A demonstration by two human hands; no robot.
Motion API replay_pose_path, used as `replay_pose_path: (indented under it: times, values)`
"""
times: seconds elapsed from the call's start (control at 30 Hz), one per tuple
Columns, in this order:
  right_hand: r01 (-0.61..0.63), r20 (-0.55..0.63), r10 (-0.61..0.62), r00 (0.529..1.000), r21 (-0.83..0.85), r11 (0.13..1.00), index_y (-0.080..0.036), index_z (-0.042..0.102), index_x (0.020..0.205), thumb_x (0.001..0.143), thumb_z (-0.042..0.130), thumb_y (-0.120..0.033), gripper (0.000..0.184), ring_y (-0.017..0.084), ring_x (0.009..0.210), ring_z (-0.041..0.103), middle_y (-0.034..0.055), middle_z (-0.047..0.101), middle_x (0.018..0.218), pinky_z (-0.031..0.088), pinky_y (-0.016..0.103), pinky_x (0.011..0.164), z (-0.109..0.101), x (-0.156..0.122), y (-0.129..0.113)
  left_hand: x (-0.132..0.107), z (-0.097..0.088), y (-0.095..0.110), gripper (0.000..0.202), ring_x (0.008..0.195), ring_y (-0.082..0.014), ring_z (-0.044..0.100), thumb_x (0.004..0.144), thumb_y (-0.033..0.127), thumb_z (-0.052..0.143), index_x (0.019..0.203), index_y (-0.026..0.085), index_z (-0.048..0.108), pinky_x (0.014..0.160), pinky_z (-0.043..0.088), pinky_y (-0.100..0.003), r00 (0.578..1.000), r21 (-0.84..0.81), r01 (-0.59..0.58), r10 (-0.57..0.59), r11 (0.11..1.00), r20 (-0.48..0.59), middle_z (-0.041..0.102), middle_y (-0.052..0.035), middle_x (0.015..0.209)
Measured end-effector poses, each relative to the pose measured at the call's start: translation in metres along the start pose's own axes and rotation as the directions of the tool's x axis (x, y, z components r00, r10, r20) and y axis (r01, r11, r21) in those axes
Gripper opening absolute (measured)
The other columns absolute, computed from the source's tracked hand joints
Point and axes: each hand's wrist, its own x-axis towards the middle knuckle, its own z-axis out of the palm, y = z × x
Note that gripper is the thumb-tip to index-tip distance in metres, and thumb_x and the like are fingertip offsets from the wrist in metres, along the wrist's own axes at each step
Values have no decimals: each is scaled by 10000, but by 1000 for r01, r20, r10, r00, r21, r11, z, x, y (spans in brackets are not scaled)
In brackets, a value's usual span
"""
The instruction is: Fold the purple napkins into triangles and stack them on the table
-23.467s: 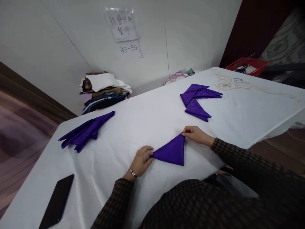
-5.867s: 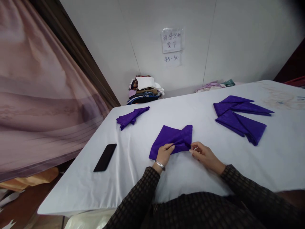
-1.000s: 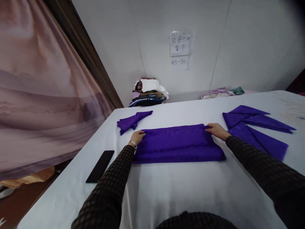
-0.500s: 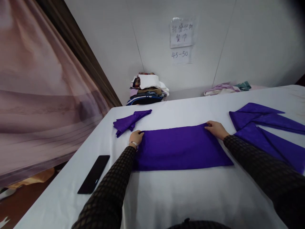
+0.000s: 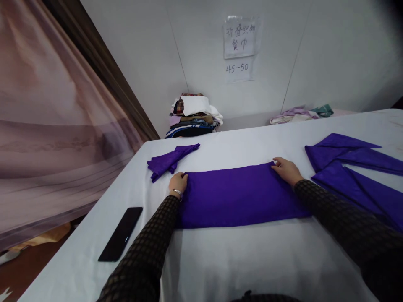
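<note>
A purple cloth napkin (image 5: 233,195) lies flat on the white-covered table in front of me, folded into a wide rectangle. My left hand (image 5: 178,182), with a bracelet at the wrist, pinches its far left corner between thumb and fingers. At the far right corner is my right hand (image 5: 286,170); its index finger and thumb are slightly apart around the napkin's edge. Beyond my left hand lies a bunched, folded purple cloth (image 5: 171,161). More purple cloths (image 5: 355,167) with pointed folds lie to the right, partly behind my right forearm.
A black phone (image 5: 121,234) rests on the white tablecloth (image 5: 201,260) left of my left arm. Against the wall stand a stack of folded clothes (image 5: 193,117) and a low heap of cloth (image 5: 299,115). A pink curtain (image 5: 56,126) hangs along the left side.
The fingers of my right hand have loosened at the napkin's far right corner. My left hand keeps its pinch. The view has shifted slightly; the napkin lies nearly as before.
</note>
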Motion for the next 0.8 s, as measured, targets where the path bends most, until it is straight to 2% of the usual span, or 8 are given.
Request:
replay_pose_path:
  times: [0.23,0.33,0.4,0.47,0.57,0.63,0.7,0.8]
  values:
    - [71,-30,-74,997,-105,992,-143,588,1124,766,531,-255,380,210,814,589,98,636,976,450,327,753,-10,0,-3,-2,-19,-8,352,952,-225,600,802,316,510,1093,137,594,827,454,-314,998,-30,-16,13,999,-68,648,-117,1037]
    - [206,-21,-206,978,-25,978,-158,582,1143,785,514,-244,374,224,920,587,116,611,1079,452,357,846,-21,-22,-21,-28,-27,-9,369,953,-211,600,819,358,492,1110,149,580,841,469,-315,986,-61,-154,149,986,-76,618,-110,1108]
    - [361,33,-363,931,68,930,-184,574,1164,823,493,-279,363,230,1055,547,104,601,1138,414,378,940,-26,-53,-42,-58,-26,-8,365,1035,-211,575,828,382,487,1111,171,579,907,452,-322,927,-95,-375,371,922,-62,610,-97,1134]
    - [483,117,-499,858,141,864,-192,547,1217,869,465,-358,395,225,1199,457,102,535,1274,350,388,1017,-27,-92,-66,-93,-20,-6,391,1162,-210,506,849,427,467,1152,199,562,1010,387,-348,826,-114,-562,564,819,-19,575,-87,1221]
    - [594,294,-613,734,160,788,-224,454,1329,882,448,-475,513,236,1333,290,86,380,1433,242,444,1079,-19,-147,-91,-140,-9,-5,457,1272,-224,409,857,477,456,1237,231,516,1066,322,-407,716,-59,-690,693,721,85,497,-76,1344]
    - [627,366,-627,687,137,767,-224,380,1384,877,436,-522,590,256,1360,228,96,320,1466,174,490,1092,-14,-170,-93,-158,-2,-6,507,1319,-243,345,854,490,459,1296,242,467,1090,264,-460,676,2,-729,720,684,155,444,-79,1397]
    - [629,388,-609,692,89,772,-219,334,1410,880,414,-542,626,274,1365,209,114,297,1473,143,520,1089,-11,-182,-85,-165,4,-9,546,1343,-256,301,854,494,457,1341,252,418,1096,224,-495,659,46,-744,721,666,214,400,-86,1428]
    - [583,356,-539,763,-19,812,-225,328,1413,893,375,-549,614,285,1359,223,122,293,1472,160,537,1075,-16,-187,-57,-163,8,-13,574,1361,-255,259,869,498,422,1378,239,363,1094,208,-508,657,65,-742,705,667,267,354,-100,1453]
